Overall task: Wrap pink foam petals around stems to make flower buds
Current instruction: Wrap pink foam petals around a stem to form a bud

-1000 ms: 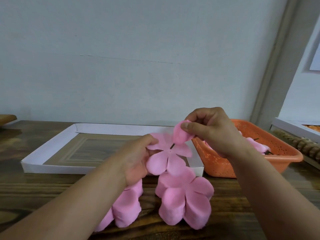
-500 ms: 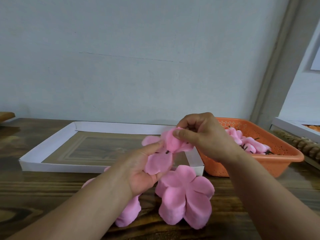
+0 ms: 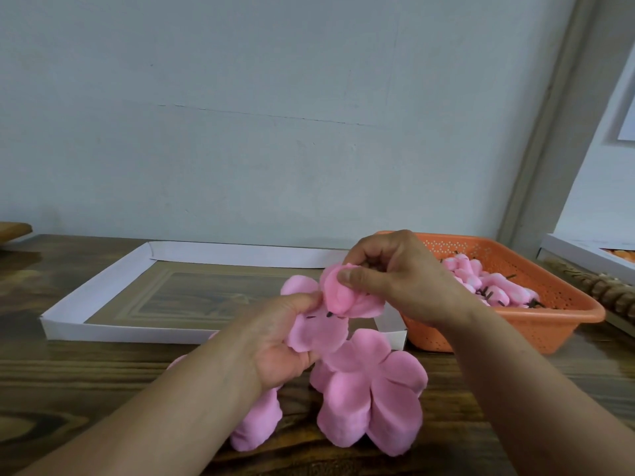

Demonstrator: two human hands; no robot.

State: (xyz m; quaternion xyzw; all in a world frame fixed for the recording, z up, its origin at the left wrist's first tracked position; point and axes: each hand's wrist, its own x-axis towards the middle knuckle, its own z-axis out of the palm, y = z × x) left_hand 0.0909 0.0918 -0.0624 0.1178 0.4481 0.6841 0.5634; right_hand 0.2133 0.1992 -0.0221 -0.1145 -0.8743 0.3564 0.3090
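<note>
Petal wrapping in progress above the bench's front half.

Left hand (image 3: 275,341) holds a pink foam petal piece (image 3: 318,333) from below, its fingers curled round the lower lobes, probably to steady it and keep the dark stem (image 3: 330,314) at its centre exposed. Right hand (image 3: 391,280) pinches the upper lobes (image 3: 340,297) between thumb and curled fingers, folding them inward over the stem to close the bud. Two stacks of loose petal pieces (image 3: 371,396) lie on the bench (image 3: 68,389) near its front edge, within easy reach. Behind them sits a white tray (image 3: 103,293); an orange basket (image 3: 515,324) toward the right edge holds finished buds (image 3: 481,280).
</note>
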